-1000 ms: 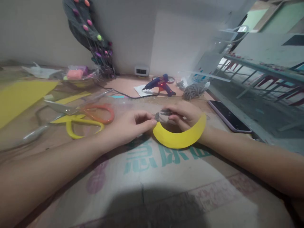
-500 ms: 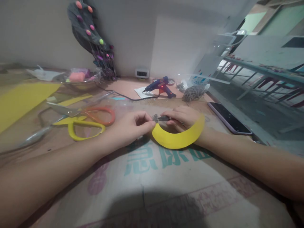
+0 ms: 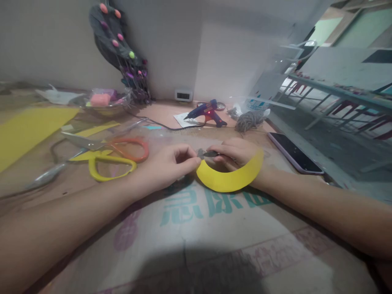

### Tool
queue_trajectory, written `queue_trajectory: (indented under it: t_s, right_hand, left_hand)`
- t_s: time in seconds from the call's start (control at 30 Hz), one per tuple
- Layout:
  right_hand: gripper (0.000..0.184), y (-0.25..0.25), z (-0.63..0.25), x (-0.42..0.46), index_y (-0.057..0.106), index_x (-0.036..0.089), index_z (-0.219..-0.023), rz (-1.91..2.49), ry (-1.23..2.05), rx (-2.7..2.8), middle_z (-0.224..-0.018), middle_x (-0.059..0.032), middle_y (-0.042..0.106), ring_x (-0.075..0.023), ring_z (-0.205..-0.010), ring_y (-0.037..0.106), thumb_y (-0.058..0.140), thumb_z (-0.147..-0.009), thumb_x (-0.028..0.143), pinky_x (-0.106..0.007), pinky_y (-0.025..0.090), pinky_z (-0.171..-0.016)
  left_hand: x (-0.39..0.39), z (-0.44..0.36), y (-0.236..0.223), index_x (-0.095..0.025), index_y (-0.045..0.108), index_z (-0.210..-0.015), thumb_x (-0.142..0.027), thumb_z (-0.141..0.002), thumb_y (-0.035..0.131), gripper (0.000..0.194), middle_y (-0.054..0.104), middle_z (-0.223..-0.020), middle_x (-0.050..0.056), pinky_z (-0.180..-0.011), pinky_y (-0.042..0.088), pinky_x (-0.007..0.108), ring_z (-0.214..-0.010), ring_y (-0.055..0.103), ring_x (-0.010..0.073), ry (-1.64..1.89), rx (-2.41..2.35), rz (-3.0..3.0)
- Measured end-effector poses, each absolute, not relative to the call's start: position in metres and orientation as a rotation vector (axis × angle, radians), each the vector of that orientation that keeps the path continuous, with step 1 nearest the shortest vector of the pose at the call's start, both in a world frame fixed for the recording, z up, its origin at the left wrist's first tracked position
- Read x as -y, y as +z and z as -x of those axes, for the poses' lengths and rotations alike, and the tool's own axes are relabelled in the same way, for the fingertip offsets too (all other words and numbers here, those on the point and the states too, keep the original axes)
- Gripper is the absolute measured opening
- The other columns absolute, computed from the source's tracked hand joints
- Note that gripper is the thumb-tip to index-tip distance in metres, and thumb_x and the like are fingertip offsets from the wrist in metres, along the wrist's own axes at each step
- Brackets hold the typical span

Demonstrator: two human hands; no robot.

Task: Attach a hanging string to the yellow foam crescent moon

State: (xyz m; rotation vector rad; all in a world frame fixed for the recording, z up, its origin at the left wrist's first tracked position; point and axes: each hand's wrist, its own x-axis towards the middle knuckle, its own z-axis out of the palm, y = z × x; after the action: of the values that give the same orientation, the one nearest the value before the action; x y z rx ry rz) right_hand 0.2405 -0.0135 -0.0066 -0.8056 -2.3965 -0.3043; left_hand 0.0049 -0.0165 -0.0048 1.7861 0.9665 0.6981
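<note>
A curved yellow paper strip, shaped like a crescent, stands tilted above the cardboard. Its left tip is pinched between the thumb and fingers of my left hand. A small grey bit, perhaps yarn, shows at that tip. My right hand is closed round a small dark pointed tool, whose point faces the grey bit; its kind I cannot make out. The strip's right end passes in front of my right wrist. Orange-and-yellow-handled scissors lie open left of my left hand.
Beyond my hands, a blue glue gun with a red light rests on white paper. Grey yarn and a phone lie to the right. Yellow sheet, a bagged bowl and a small clock are also there.
The grey bit at the strip's tip looks slightly lower and flatter, with the dark point close to it. Both hands keep nearly the same place and grip.
</note>
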Motion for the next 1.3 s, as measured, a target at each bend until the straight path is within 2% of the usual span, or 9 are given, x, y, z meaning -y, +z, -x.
queue_trajectory:
  t_s: [0.33, 0.73, 0.97, 1.1, 1.3]
  right_hand:
    - [0.044, -0.009, -0.242, 0.011, 0.068, 0.016, -0.103, 0.836, -0.195, 2.453, -0.071, -0.0049, 0.065, -0.0158, -0.067, 0.057, 0.036, -0.101, 0.046, -0.029, 0.042, -0.066]
    - [0.046, -0.008, -0.241, 0.014, 0.070, 0.018, -0.098, 0.971, -0.120, 2.447, -0.072, -0.0040, 0.064, -0.0147, -0.067, 0.056, 0.034, -0.101, 0.047, -0.027, 0.039, -0.064]
    - [0.063, 0.000, -0.239, 0.016, 0.066, 0.016, -0.105, 0.985, 0.021, 2.543, -0.076, -0.0063, 0.064, -0.0169, -0.067, 0.055, 0.020, -0.100, 0.058, -0.030, 0.038, -0.063]
    - [0.061, 0.000, -0.238, 0.017, 0.066, 0.015, -0.105, 0.963, -0.054, 2.507, -0.075, -0.0060, 0.064, -0.0163, -0.068, 0.055, 0.022, -0.100, 0.057, -0.030, 0.039, -0.065]
    - [0.049, -0.007, -0.240, 0.014, 0.067, 0.016, -0.107, 0.855, -0.204, 2.442, -0.077, -0.0058, 0.067, -0.0161, -0.069, 0.058, 0.031, -0.102, 0.049, -0.029, 0.041, -0.066]
  left_hand:
    - [0.017, -0.004, -0.002, -0.017, 0.060, -0.080, -0.034, -0.086, 0.059, 0.018, 0.055, -0.069, -0.003, -0.055, 0.038, 0.022, -0.062, 0.051, 0.0095, 0.699, -0.936, -1.816]
    - [0.016, -0.004, -0.005, -0.018, 0.060, -0.080, -0.037, -0.086, 0.059, 0.020, 0.059, -0.070, -0.001, -0.056, 0.040, 0.023, -0.063, 0.055, 0.0113, 0.697, -0.931, -1.792]
    - [0.017, -0.007, -0.001, -0.017, 0.059, -0.079, -0.033, -0.087, 0.058, 0.018, 0.058, -0.068, -0.002, -0.056, 0.040, 0.022, -0.062, 0.054, 0.0103, 0.711, -0.936, -1.758]
    - [0.017, -0.007, -0.002, -0.017, 0.059, -0.080, -0.033, -0.087, 0.058, 0.017, 0.057, -0.068, -0.003, -0.056, 0.039, 0.022, -0.062, 0.052, 0.0099, 0.709, -0.935, -1.752]
    - [0.016, -0.005, -0.005, -0.017, 0.059, -0.081, -0.036, -0.087, 0.058, 0.020, 0.059, -0.070, -0.002, -0.058, 0.040, 0.023, -0.064, 0.054, 0.0110, 0.705, -0.920, -1.756]
